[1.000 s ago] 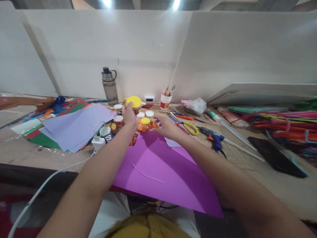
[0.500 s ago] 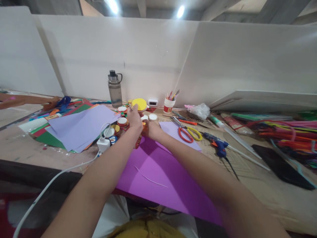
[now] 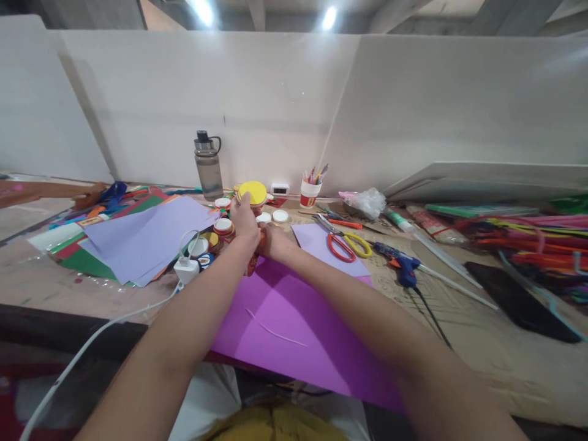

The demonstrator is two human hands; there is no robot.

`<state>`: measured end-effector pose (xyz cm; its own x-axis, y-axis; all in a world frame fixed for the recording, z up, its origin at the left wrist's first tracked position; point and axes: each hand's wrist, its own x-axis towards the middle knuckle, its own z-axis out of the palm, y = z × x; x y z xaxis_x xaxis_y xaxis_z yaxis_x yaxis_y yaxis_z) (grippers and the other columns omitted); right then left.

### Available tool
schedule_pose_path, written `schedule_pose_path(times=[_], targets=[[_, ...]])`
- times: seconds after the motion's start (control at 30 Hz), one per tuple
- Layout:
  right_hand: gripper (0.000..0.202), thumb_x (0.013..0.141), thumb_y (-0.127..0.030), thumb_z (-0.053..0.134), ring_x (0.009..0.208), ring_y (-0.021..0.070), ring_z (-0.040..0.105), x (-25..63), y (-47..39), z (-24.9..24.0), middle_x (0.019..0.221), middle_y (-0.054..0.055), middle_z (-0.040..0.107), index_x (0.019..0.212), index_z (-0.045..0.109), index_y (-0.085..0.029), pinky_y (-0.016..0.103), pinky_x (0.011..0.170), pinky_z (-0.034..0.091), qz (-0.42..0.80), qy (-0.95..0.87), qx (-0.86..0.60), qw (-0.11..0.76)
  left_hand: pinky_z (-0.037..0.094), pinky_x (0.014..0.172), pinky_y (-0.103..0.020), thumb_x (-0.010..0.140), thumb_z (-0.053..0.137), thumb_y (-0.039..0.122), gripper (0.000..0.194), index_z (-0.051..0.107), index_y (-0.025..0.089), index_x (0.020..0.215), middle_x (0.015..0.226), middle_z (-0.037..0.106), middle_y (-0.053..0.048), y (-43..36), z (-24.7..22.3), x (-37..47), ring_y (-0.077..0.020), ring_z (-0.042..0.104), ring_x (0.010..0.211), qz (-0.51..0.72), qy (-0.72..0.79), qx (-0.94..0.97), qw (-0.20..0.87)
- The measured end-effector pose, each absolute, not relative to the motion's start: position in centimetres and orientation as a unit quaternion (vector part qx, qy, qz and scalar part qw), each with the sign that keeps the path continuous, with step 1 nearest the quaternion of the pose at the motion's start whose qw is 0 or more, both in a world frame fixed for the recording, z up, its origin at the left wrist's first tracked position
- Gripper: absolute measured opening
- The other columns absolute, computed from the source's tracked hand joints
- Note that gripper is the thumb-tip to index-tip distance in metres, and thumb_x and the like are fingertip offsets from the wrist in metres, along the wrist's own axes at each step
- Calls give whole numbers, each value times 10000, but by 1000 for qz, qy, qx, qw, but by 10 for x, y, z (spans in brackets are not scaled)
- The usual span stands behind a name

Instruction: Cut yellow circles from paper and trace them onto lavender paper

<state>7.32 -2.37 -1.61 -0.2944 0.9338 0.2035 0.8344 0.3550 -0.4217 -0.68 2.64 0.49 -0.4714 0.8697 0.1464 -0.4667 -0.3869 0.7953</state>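
My left hand (image 3: 245, 219) is closed on a round piece with a flat yellow top (image 3: 253, 192), its thumb on the near edge. My right hand (image 3: 276, 241) is curled low beside my left wrist; its fingertips are hidden, so what it grips cannot be made out. Between the wrists shows part of a red printed item (image 3: 250, 266). Close around my hands stand small round pots with white tops (image 3: 223, 226). Beneath my forearms lies a purple sheet (image 3: 294, 312), with a thin white strand (image 3: 275, 332) across it.
Scissors (image 3: 347, 244) lie on a lilac sheet, right of my hands. Further right are a blue glue gun (image 3: 405, 269) with its cord and a black flat object (image 3: 519, 300). A water bottle (image 3: 209, 168) and a paper cup of pens (image 3: 310, 191) stand behind. Coloured sheets (image 3: 147, 239) lie left.
The whole view has shifted slightly. My hands keep nearly the same place and grip. The orange bit seen between my hands before is now mostly covered.
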Motion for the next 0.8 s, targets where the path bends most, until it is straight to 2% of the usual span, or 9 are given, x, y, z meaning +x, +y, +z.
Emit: schedule_pose_path(times=[0.07, 0.2, 0.3, 0.43, 0.57, 0.7, 0.8], targets=[[529, 750, -305, 712, 914, 193, 646, 76, -20, -19, 1157, 105, 643, 1250, 572, -201, 277, 770, 501, 124, -794, -551, 226, 404, 460, -198, 730, 631, 415, 270, 549, 200, 871, 786, 652, -14, 26, 5, -7, -121, 618, 579, 780, 349, 289, 431], [411, 870, -371, 599, 983, 187, 634, 95, -8, -17, 1136, 122, 655, 1224, 594, -163, 291, 846, 488, 122, -775, -564, 260, 410, 466, -204, 735, 628, 392, 264, 551, 199, 898, 802, 649, -18, 27, 5, -9, -131, 632, 596, 775, 349, 293, 439], [334, 916, -309, 527, 972, 169, 641, 116, 2, -13, 1116, 117, 675, 1187, 612, -134, 279, 849, 487, 111, -753, -592, 264, 415, 480, -202, 753, 608, 379, 255, 552, 204, 929, 844, 658, -30, 27, 4, -9, -133, 645, 621, 770, 352, 292, 445], [345, 867, -257, 586, 1053, 210, 621, 131, 10, -15, 1176, 133, 662, 1187, 628, -133, 318, 898, 473, 86, -748, -613, 239, 420, 491, -195, 757, 614, 393, 270, 561, 203, 942, 894, 667, -47, 25, 4, -8, -133, 653, 655, 764, 357, 299, 448], [394, 781, -281, 678, 1100, 283, 587, 123, 14, -26, 1185, 128, 653, 1164, 665, -188, 395, 924, 457, 65, -758, -621, 189, 415, 479, -191, 762, 608, 383, 269, 553, 199, 951, 897, 673, -51, 23, 5, -7, -134, 652, 650, 757, 353, 313, 453], [368, 783, -280, 659, 1168, 354, 522, 109, 17, -35, 1198, 136, 639, 1145, 676, -216, 504, 954, 407, 42, -772, -612, 166, 401, 460, -194, 761, 596, 362, 263, 558, 193, 959, 870, 668, -49, 21, 5, -7, -147, 657, 645, 743, 355, 319, 470], [257, 804, -261, 627, 1147, 355, 534, 105, 20, -38, 1100, 141, 672, 1038, 715, -205, 520, 964, 379, 40, -781, -602, 162, 412, 471, -190, 759, 599, 350, 258, 562, 198, 964, 881, 663, -42, 21, 5, -6, -136, 648, 645, 737, 361, 323, 470]])
